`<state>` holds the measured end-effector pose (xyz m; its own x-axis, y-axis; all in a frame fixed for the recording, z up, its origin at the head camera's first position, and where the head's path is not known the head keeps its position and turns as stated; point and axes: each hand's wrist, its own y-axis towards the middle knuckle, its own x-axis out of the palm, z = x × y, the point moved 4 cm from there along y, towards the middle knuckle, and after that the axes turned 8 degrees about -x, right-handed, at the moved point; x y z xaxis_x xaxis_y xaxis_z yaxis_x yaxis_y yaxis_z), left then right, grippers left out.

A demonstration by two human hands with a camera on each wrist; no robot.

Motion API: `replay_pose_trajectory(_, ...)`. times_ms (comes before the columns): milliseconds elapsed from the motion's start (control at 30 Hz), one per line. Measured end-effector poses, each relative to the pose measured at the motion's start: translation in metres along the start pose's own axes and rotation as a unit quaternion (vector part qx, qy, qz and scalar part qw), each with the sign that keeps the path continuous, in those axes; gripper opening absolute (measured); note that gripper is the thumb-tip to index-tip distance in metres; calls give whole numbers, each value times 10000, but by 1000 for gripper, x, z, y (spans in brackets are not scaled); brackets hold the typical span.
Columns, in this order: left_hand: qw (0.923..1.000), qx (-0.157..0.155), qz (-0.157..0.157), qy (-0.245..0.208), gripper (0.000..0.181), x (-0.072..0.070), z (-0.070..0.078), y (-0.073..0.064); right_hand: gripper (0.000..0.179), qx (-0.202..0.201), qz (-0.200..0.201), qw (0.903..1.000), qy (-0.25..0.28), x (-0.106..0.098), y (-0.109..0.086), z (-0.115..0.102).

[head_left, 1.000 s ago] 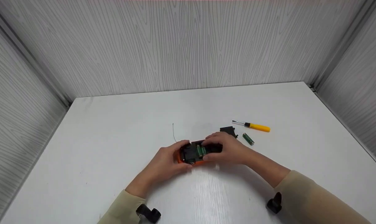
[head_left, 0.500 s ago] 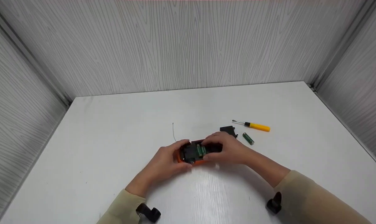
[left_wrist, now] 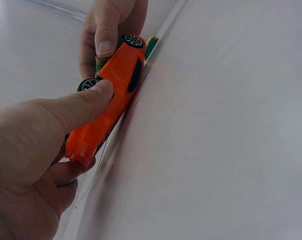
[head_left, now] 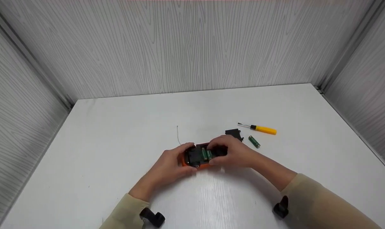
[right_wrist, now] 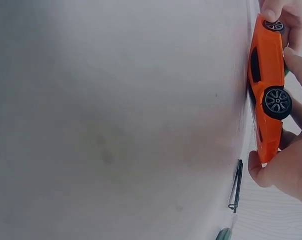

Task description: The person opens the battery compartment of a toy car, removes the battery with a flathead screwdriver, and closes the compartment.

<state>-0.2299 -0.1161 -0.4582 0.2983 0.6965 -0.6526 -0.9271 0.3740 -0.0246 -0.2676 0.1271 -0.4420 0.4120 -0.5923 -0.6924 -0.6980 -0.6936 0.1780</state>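
Note:
An orange toy car [head_left: 206, 166] lies wheels-up on the table, its black underside showing an uncovered battery compartment. My left hand [head_left: 170, 165] grips the car's left end, thumb along the near side, seen closely in the left wrist view. Two green batteries sit side by side at the compartment: a left battery [head_left: 204, 154] and a right battery [head_left: 210, 155]. My right hand [head_left: 232, 152] pinches the right battery between thumb and fingers. That hand hides the compartment's right part. Both wrist views show the car's orange side and wheels.
A loose green battery [head_left: 254, 142] lies right of the car. The black battery cover [head_left: 233, 134] is behind my right hand, partly hidden. Farther back lies a screwdriver [head_left: 265, 129] with a yellow handle. A thin wire [head_left: 178, 135] sticks out behind the car.
The right battery has shifted slightly, with a small gap now showing between it and the left one. My right fingers moved very little; my left hand stayed put.

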Motion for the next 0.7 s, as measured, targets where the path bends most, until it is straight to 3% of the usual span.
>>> replay_pose_trajectory(267, 10000, 59, 11, -47, 79, 1, 0, 1, 42, 8, 60, 9995, 322, -2, -1, -1)
replay_pose_trajectory(700, 9999, -91, -71, -5, 80, 0, -1, 0, 47, 132, 227, 9982, 531, -8, -6, 1)
